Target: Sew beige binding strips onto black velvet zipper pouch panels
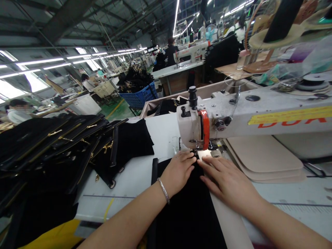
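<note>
A long strip of black fabric [189, 207] lies on the white desk [135, 173], its long axis running from the near edge away to the sewing machine [197, 126], far end under the needle. The left hand [178, 171] and right hand [225, 180] press flat on it, fingers together and outstretched, gripping nothing. A pile of black zippered pieces [52, 148] crowds the left; the needle itself is hidden behind the fingertips, and the strip's near end is cut off.

The needle under the sewing machine [197, 128] head is hidden, and the black fabric [186, 207] runs off the bottom edge.
</note>
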`<state>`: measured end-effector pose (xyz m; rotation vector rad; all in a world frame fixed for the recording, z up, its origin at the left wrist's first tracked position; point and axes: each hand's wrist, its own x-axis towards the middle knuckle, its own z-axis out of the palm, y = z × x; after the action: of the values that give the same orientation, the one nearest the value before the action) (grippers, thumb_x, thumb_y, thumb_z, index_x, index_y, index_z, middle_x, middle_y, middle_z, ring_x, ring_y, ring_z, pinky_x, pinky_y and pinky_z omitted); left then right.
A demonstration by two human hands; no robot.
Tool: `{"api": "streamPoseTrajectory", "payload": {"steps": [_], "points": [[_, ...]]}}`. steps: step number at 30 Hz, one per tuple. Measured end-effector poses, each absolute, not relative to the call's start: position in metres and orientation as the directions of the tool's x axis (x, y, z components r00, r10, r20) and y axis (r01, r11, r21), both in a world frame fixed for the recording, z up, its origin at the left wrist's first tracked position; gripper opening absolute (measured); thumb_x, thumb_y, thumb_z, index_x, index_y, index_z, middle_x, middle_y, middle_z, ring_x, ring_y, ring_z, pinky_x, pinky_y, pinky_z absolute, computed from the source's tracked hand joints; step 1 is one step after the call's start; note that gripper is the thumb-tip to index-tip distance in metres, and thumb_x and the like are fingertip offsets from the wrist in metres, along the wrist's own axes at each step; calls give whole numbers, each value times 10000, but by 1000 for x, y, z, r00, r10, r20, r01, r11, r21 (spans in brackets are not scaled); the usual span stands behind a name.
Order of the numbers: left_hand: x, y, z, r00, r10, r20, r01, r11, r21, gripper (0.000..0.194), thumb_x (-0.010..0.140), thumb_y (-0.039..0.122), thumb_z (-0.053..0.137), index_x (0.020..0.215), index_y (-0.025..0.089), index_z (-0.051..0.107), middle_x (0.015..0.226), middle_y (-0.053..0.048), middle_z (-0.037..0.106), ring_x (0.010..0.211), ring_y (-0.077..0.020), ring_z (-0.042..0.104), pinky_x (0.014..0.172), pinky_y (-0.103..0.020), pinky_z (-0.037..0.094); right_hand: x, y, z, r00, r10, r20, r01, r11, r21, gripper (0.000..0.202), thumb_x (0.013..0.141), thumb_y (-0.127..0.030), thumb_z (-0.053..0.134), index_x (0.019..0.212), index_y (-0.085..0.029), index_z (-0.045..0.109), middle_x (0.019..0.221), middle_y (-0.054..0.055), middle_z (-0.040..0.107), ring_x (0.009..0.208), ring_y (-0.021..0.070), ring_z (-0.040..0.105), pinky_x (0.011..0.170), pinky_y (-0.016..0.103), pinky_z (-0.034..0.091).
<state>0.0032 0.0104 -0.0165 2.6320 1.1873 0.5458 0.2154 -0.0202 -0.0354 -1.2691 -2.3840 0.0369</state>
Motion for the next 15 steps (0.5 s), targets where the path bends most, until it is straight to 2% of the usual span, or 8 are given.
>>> {"api": "streamPoseTrajectory", "payload": {"steps": [7, 11, 13, 15], "points": [[2, 20, -22, 624, 732, 274, 643, -679, 354, 241, 930, 175, 498, 1146, 179, 606, 1275, -72, 583, 1280, -207, 472, 1139, -443, 356, 213, -18, -35, -494, 798, 345, 780, 582, -230, 428, 938, -397, 458, 1333, -233, 481, 1293, 66, 511, 1188, 236, 457, 1018, 443, 389], [-1, 6, -7, 643, 739, 203, 658, -668, 347, 281, 924, 158, 505, 1191, 182, 589, 1310, -81, 566, 1309, -216, 445, 1150, -479, 314, 214, -38, -32, -499, 798, 338, 783, 582, -219, 422, 935, -406, 468, 1311, -217, 504, 1270, 60, 538, 1162, 225, 487, 1004, 434, 425], [-5, -19, 5, 714, 692, 111, 619, -697, 363, 333, 918, 287, 553, 1238, 196, 561, 1356, -87, 530, 1329, -237, 421, 1155, -515, 278, 218, -63, -31, -514, 770, 379, 768, 609, -195, 416, 924, -396, 491, 1290, -202, 525, 1259, 58, 559, 1141, 216, 514, 968, 408, 469], [-11, -51, 15, 814, 580, 31, 525, -757, 388, 514, 868, 474, 594, 1292, 194, 515, 1402, -106, 484, 1351, -261, 390, 1158, -535, 242, 223, -93, -30, -545, 719, 431, 744, 652, -148, 416, 905, -370, 521, 1275, -181, 544, 1259, 55, 577, 1134, 209, 535, 931, 369, 506]]}}
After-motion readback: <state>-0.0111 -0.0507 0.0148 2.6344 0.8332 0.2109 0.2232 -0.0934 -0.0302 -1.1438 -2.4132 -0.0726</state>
